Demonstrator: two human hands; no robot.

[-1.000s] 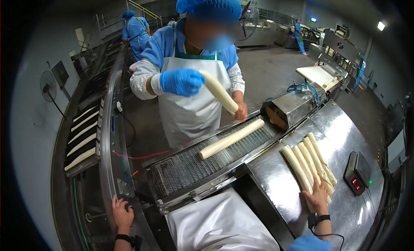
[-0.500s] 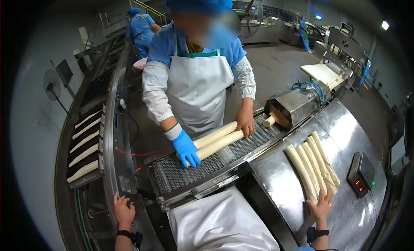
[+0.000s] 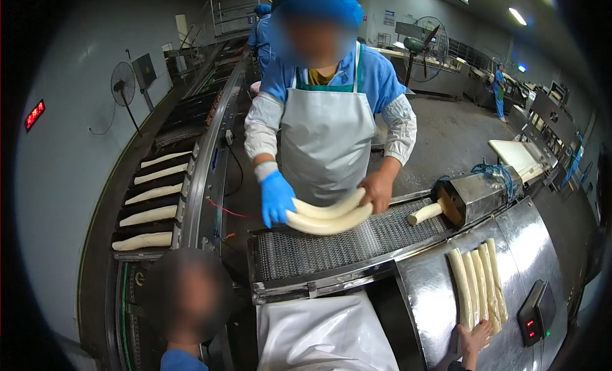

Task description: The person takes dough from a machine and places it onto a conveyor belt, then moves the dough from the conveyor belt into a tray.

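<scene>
My right hand (image 3: 474, 338) rests at the near ends of several long pale dough rolls (image 3: 479, 285), which lie side by side on the steel table (image 3: 424, 301). Its fingers are spread and touch the roll ends without gripping. My left hand (image 3: 191, 294) is at the lower left, by the rail of the tray conveyor; it is blurred, so its fingers cannot be made out. Across from me, a co-worker holds two dough rolls (image 3: 328, 221), sagging in the middle, above the mesh belt (image 3: 319, 250), with a blue-gloved hand and a bare hand.
Another dough roll (image 3: 426, 213) comes out of a steel machine (image 3: 481, 196) onto the belt. A scale (image 3: 537, 313) with red digits stands right of the rolls. Dark trays on the left conveyor hold dough strips (image 3: 150, 215). A white apron (image 3: 325, 333) hangs in front of me.
The co-worker has lifted the two rolls off the belt. More of the roll shows at the machine's mouth. The camera view has swung left; my right hand stays at the roll ends.
</scene>
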